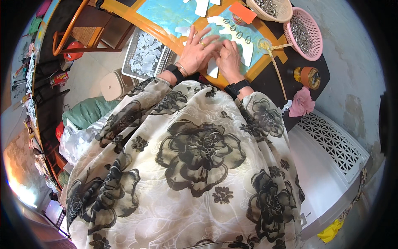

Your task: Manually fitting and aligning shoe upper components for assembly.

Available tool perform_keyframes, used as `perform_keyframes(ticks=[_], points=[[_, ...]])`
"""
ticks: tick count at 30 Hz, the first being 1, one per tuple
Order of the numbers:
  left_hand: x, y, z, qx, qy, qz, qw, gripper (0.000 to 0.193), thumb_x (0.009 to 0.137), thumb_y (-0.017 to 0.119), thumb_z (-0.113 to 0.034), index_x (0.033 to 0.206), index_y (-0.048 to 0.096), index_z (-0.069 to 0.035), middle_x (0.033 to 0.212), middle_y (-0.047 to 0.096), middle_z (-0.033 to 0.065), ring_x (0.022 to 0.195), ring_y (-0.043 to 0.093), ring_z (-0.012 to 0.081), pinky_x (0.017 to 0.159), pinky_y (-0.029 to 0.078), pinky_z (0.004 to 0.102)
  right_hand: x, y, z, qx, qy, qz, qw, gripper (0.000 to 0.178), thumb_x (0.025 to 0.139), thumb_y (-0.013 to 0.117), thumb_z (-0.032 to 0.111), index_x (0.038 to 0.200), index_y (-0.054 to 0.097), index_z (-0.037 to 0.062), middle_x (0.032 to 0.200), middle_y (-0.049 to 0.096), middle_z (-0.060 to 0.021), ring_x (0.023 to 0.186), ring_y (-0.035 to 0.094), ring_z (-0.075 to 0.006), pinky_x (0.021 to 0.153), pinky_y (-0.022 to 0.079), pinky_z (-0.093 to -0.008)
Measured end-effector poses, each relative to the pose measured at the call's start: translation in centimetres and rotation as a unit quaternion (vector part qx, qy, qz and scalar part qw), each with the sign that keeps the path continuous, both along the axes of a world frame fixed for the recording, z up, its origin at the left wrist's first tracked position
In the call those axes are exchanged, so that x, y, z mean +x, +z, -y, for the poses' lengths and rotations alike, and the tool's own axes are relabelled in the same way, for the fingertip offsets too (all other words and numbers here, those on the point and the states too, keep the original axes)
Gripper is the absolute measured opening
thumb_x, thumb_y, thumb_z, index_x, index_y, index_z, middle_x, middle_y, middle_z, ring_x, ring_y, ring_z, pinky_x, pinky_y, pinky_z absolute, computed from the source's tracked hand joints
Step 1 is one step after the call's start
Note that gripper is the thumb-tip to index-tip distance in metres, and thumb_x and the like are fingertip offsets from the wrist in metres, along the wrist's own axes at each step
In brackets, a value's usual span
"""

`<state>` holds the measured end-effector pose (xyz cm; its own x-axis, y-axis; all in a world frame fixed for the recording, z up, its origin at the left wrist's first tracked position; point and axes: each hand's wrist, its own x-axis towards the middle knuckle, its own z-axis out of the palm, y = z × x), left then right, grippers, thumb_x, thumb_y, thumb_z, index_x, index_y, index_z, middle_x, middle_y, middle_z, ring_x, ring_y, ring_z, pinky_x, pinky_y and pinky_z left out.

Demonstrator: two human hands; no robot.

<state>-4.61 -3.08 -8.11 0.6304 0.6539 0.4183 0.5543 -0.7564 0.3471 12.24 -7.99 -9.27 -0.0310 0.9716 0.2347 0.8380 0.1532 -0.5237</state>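
Both my hands meet over the blue-covered table (pixel 166 13), low over flat white cut-out pieces. My left hand (pixel 195 54), with a gold-coloured ring on one finger, has its fingers stretched out and spread, their tips reaching toward the right hand. Close beside it, my right hand (pixel 228 60) has its fingers drawn together in a pinch; whatever is between them is hidden. A white piece with a wavy edge (pixel 245 53) lies just right of my hands, with several small metal rings (pixel 233 28) in a row on it. Another white piece (pixel 212 68) shows partly under my hands.
At the far right stand a cream basket (pixel 286 15) and a pink basket (pixel 318 43) of metal fittings. An orange card (pixel 243 13), a cup of yellowish stuff (pixel 264 45), a stick (pixel 278 74), a jar (pixel 309 78) and pink cloth (pixel 302 101) are nearer. A white crate (pixel 126 62) stands left.
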Motion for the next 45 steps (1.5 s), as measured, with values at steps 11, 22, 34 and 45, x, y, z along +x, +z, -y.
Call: perform_keyframes(ticks=[11, 22, 34, 45], points=[[-0.6, -3.0, -1.2, -0.254, -0.029, 0.083, 0.963, 0.046, 0.075, 0.078, -0.009, 0.120, 0.066, -0.013, 0.115, 0.071, 0.0020, 0.119, 0.055, 0.0320, 0.118, 0.032, 0.0498, 0.1, 0.1, 0.0, -0.005, 0.028, -0.023, 0.999, 0.008, 0.082, 0.073, 0.010, 0.086, 0.066, 0.0082, 0.096, 0.058, -0.0041, 0.100, 0.055, -0.0267, 0.086, 0.046, -0.0411], [-1.2, -3.8, -1.1, -0.184, -0.056, 0.044, 0.980, 0.022, 0.081, 0.077, -0.012, 0.103, 0.075, -0.016, 0.122, 0.071, -0.0068, 0.125, 0.055, 0.0288, 0.115, 0.035, 0.0482, 1.1, 0.0, 0.9, 0.073, 0.118, 0.027, 0.990, 0.009, 0.086, 0.070, 0.010, 0.093, 0.065, 0.0090, 0.102, 0.059, -0.0040, 0.101, 0.057, -0.0249, 0.086, 0.044, -0.0397], [-0.9, -4.0, -1.3, -0.154, -0.066, 0.075, 0.983, 0.016, 0.076, 0.076, -0.005, 0.089, 0.073, -0.014, 0.113, 0.072, -0.0050, 0.118, 0.057, 0.0291, 0.101, 0.047, 0.0426, 2.3, 0.5, 0.6, -0.008, 0.088, -0.078, 0.993, 0.020, 0.077, 0.076, 0.002, 0.096, 0.074, 0.0098, 0.099, 0.062, -0.0034, 0.097, 0.059, -0.0270, 0.086, 0.048, -0.0401], [-0.7, -4.1, -1.3, -0.148, -0.050, 0.072, 0.985, 0.016, 0.073, 0.076, -0.008, 0.085, 0.073, -0.018, 0.109, 0.073, -0.0092, 0.114, 0.059, 0.0228, 0.099, 0.044, 0.0397, 3.2, 0.9, -1.7, -0.038, 0.137, -0.033, 0.989, 0.006, 0.077, 0.077, 0.009, 0.082, 0.074, 0.0100, 0.091, 0.061, -0.0022, 0.098, 0.058, -0.0241, 0.084, 0.048, -0.0401]])
